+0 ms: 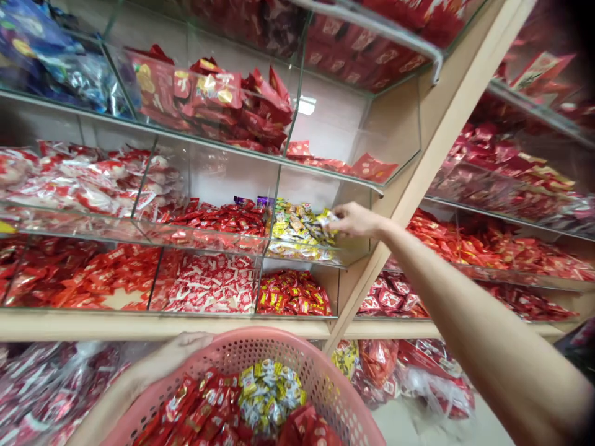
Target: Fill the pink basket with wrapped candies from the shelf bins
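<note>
My left hand (179,353) grips the rim of a pink perforated plastic basket (274,341) at the lower middle; its fingertips are hidden behind the rim. Inside the basket lie red-wrapped candies (204,402) and a heap of yellow-and-white wrapped candies (269,396). At the right end of a middle shelf, my right hand (356,221) is closed on a few yellow-and-white candies. It hovers over a clear compartment holding a pile of the same candies (297,226).
Red candies (218,217) fill the compartment to the left. Red-and-yellow packets (295,294) sit in the one below. A slanting wooden upright (432,142) divides the shelves, close to my right forearm. Bagged goods (432,384) lie under the lower wooden ledge (116,326).
</note>
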Available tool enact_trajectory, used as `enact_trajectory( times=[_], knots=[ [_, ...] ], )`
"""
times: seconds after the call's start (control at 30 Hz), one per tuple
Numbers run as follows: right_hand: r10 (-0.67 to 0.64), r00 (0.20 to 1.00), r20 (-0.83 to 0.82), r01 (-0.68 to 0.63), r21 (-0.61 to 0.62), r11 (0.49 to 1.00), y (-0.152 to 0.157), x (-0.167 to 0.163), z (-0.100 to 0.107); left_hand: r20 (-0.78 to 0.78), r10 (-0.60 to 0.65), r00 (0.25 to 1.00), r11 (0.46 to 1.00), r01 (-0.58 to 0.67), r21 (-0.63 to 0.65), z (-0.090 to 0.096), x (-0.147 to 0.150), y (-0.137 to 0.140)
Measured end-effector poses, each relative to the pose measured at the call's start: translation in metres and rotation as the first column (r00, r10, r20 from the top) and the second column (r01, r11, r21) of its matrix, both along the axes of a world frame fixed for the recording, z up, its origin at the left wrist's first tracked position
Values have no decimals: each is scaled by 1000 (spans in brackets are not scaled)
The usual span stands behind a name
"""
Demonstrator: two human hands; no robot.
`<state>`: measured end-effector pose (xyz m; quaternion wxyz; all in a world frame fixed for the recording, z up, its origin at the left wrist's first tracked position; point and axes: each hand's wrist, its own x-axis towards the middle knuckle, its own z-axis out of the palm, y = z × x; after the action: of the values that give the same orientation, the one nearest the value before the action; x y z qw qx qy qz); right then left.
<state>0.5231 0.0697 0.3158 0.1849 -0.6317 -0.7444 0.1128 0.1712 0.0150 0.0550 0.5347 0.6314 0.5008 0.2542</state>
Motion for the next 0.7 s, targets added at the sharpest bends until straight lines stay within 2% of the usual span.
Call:
enact_trajectory(
  times=[0.13,0.23,0.33,0.4,0.47,0.57,0.63,0.7],
  knots=[
    [141,979,-145,-123,126,984,-48,-10,11,57,-44,997,999,42,30,0,1,-3],
    [194,967,-162,-191,34,981,-83,-26,-6,86,-94,992,995,90,45,0,2,-4],
    [338,920,-199,-363,-106,926,-105,-44,-55,93,-102,990,994,97,59,2,4,-5],
    [458,861,-222,-496,-166,852,-108,-54,-100,93,-95,991,994,89,64,3,5,-6],
    [517,833,-197,-551,-220,805,-102,-60,-145,99,-95,991,994,89,60,4,5,-6],
    [512,857,-62,-510,-251,823,-86,-68,-200,109,-90,990,996,86,34,2,4,-6],
    [512,859,7,-491,-274,827,-76,-75,-222,104,-80,991,997,79,18,-2,2,-6],
    [539,841,46,-503,-299,811,-70,-85,-234,104,-70,992,998,69,11,-5,1,-5]
  ],
)
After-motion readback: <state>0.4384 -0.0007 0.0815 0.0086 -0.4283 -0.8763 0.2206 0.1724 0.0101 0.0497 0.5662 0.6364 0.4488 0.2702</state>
